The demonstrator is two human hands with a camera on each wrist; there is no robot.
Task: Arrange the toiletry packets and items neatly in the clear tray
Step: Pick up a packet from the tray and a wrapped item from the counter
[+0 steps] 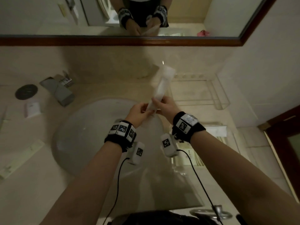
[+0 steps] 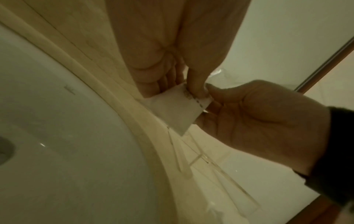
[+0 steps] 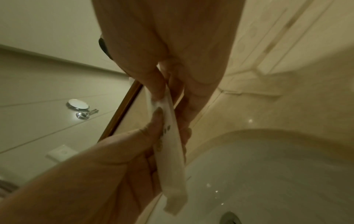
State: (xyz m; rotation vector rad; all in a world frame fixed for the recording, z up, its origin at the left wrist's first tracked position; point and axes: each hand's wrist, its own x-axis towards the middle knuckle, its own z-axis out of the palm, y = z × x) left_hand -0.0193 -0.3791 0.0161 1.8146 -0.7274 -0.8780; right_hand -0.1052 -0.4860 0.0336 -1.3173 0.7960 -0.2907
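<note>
Both hands hold one long white packet (image 1: 160,88) above the far rim of the sink; its upper end points at the wall. My left hand (image 1: 146,109) pinches the packet's near end, and the left wrist view shows the thumb (image 2: 196,87) on the printed edge of the packet (image 2: 172,112). My right hand (image 1: 158,103) pinches the same end from the right, thumb and fingers on either face of the packet (image 3: 170,144). The clear tray (image 1: 225,101) sits on the counter to the right of the hands, against the wall.
A white basin (image 1: 90,135) lies under my wrists, with a chrome faucet (image 1: 56,90) at its back left. On the left counter are a small white box (image 1: 32,109), a long flat packet (image 1: 21,158) and a dark round disc (image 1: 26,91). A mirror runs along the wall.
</note>
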